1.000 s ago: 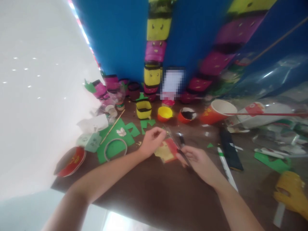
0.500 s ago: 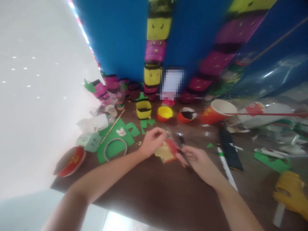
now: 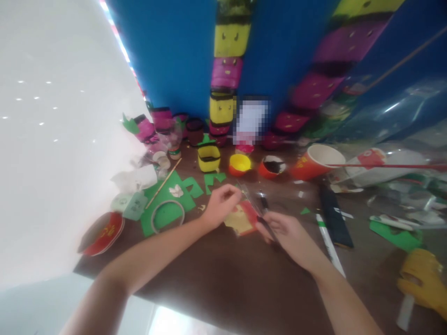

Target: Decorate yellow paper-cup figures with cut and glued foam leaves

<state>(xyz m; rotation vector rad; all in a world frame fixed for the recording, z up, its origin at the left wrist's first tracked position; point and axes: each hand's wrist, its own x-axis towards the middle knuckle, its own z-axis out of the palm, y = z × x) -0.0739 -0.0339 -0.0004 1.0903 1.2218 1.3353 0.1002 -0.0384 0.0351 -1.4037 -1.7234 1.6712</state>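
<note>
My right hand (image 3: 284, 232) is closed around the black handle of what look like scissors (image 3: 254, 202), whose thin metal blades point up and to the left. The fingers of my left hand (image 3: 223, 204) are pinched together close to the blade tips; anything between them is too small and blurred to make out. Below and between both hands lies a red and pale-yellow piece of paper (image 3: 240, 222) on the brown table (image 3: 223, 274). A dark pen-like object (image 3: 263, 201) is just behind the blades.
A yellow paint cup (image 3: 240, 164), a black paint cup (image 3: 272, 166) and a yellow square pot (image 3: 208, 158) stand behind my hands. Green sheets (image 3: 181, 186) with a tape ring (image 3: 153, 217) lie left. Right are a marker (image 3: 328, 242), a dark case (image 3: 335, 218) and a yellow glue gun (image 3: 421, 279).
The view has shifted very slightly. Both hands, the scissors and the paper keep the same places.
</note>
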